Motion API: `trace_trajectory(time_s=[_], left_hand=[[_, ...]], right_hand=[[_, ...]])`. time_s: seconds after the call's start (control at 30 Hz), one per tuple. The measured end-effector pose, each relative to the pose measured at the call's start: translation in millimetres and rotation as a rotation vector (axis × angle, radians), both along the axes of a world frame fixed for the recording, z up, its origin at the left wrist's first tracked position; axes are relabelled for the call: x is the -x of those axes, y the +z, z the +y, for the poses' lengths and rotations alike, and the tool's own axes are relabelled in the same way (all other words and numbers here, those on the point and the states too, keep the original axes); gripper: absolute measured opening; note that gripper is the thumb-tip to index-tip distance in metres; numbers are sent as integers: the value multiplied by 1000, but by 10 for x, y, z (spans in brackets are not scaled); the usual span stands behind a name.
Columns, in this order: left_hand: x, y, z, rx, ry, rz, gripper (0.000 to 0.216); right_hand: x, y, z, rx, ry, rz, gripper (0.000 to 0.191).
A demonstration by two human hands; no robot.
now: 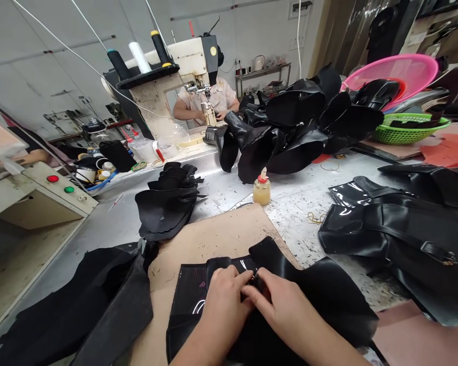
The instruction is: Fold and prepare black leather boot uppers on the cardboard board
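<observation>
A black leather boot upper lies spread on a tan board in front of me. Over its middle, my left hand and my right hand meet, fingers closed and fingertips pinched together. Between them is a small dark part of the upper, mostly covered by the fingers; whether it is a strap or a buckle I cannot make out. The left side of the upper is shiny, with a faint pink mark. A glue bottle with a red collar stands just beyond the board.
Black cut pieces are stacked beyond the board, with more dark material at left. Buckled boot uppers lie at right; others are heaped behind. A co-worker sits behind a sewing machine. A green basket stands far right.
</observation>
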State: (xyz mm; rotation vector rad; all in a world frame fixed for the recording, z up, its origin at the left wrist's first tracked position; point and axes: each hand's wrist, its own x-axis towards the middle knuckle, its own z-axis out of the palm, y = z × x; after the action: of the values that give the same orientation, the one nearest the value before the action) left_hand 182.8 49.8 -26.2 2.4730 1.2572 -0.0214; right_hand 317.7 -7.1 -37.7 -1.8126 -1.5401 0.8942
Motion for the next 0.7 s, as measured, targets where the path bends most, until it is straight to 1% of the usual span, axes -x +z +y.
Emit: trace_trajectory(time_s=[0.1,0.2,0.27,0.33,0.4,0.53,0.6,0.7], left_hand=[[10,-11,-43,34,46,-49,37],[-11,-67,-108,-27,-1,-10,35],[-31,-109,-153,-78,-21,36,42],[-51,-133,-189,-78,-25,56,47],[-69,-132,-208,-41,0,32,45],[-101,-81,-215,55,90,-76,33],[-113,-55,-216,88,114,-107,28],[-121,-44,-225,95,104,-131,26]], right_hand=[[-15,-77,-8,-23,6,104,30],[-63,-130,-71,-124,89,171,30],[-83,-165,-127,-216,142,160,29],[-95,-211,-183,-252,130,165,30],[-103,-264,-232,-212,34,245,35],[-108,-320,-267,25,-274,576,52],[-108,-306,-248,112,-349,702,57],[-115,-274,-211,140,-409,794,60]])
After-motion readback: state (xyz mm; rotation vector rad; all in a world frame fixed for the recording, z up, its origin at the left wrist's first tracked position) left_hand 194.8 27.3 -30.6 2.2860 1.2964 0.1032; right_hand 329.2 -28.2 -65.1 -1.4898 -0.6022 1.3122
